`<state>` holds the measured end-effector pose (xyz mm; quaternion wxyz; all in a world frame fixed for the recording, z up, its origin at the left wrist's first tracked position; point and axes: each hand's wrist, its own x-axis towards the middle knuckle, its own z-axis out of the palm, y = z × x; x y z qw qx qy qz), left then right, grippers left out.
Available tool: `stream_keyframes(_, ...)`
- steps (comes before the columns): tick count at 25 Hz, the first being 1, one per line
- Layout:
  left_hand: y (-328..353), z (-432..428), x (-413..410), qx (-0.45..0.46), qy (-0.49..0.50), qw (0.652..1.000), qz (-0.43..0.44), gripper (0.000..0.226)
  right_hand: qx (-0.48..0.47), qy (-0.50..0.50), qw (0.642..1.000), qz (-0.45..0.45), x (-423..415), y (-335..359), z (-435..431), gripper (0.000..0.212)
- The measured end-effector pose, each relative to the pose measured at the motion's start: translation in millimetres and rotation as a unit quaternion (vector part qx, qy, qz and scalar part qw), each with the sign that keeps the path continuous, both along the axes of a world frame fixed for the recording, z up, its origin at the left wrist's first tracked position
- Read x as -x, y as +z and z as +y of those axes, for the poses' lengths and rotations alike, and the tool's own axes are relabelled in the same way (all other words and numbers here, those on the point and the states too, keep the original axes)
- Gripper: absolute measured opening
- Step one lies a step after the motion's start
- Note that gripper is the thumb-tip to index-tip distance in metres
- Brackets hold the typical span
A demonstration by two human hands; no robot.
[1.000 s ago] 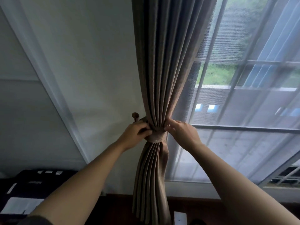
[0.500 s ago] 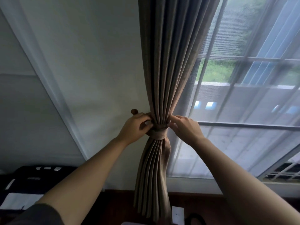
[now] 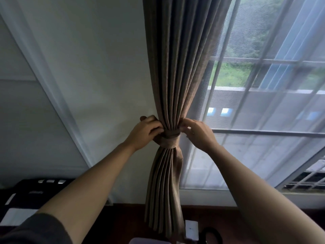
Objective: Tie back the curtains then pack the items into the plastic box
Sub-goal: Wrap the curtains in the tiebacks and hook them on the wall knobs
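I see pleated brown curtain (image 3: 175,67) cinched by fabric tieback (image 3: 169,140); left hand (image 3: 144,132) grips tieback, right hand (image 3: 198,134) pinches folds (round knob (image 3: 142,118) half hidden behind left hand).

A tall window (image 3: 263,85) with pale bars lets in soft grey daylight; grass and foliage show beyond it. Left of the window stretches a plain white wall (image 3: 96,59), crossed by a white moulding (image 3: 59,106). Below the window runs a white sill (image 3: 202,196), then dark wooden floor (image 3: 123,222). Far left of the window sits a black object (image 3: 26,191).
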<state>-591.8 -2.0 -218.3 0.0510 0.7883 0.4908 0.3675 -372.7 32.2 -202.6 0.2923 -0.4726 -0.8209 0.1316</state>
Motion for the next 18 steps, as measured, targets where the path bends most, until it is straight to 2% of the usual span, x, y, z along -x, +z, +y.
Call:
stream_keyframes(2,-13.6,-10.3,-5.2,-0.024,0.041,0.997,-0.065,0.020,-0.006,-0.086,0.974,0.210,-3.0,-18.7,-11.7,0.007)
stream_keyframes(3,-24.8,-17.4,-8.8,-0.029,0.070,0.992,-0.104,0.014,-0.007,-0.120,0.965,0.234,-6.5,-33.6,-19.8,0.008)
stream_keyframes(4,-36.4,-25.9,-12.9,-0.018,0.100,0.986,-0.132,0.013,0.003,-0.127,0.973,0.193,-9.3,-51.5,-29.2,0.010)
stream_keyframes(6,-56.0,-37.8,-20.3,0.041,0.145,0.977,-0.148,0.022,0.072,-0.094,0.991,0.055,-11.3,-86.8,-45.9,0.013)
stream_keyframes(8,-61.0,-38.0,-26.1,0.126,0.166,0.966,-0.151,0.036,0.122,-0.073,0.990,-0.003,-6.1,-110.2,-49.3,0.018)
stream_keyframes(10,-54.7,-31.1,-29.1,0.176,0.176,0.959,-0.137,0.043,0.134,-0.056,0.989,-0.018,5.7,-121.1,-44.2,0.022)
stream_keyframes(12,-48.0,-23.5,-27.8,0.191,0.189,0.957,-0.113,0.040,0.126,-0.062,0.990,-0.014,17.9,-125.9,-38.3,0.021)
stream_keyframes(15,-51.0,-19.0,-25.9,0.221,0.164,0.959,-0.066,0.031,0.082,-0.077,0.994,0.014,24.5,-138.0,-40.1,0.017)
stream_keyframes(18,-56.7,-17.9,-30.2,0.227,0.143,0.962,-0.055,0.029,0.010,-0.073,0.996,0.048,21.2,-155.0,-58.2,0.020)
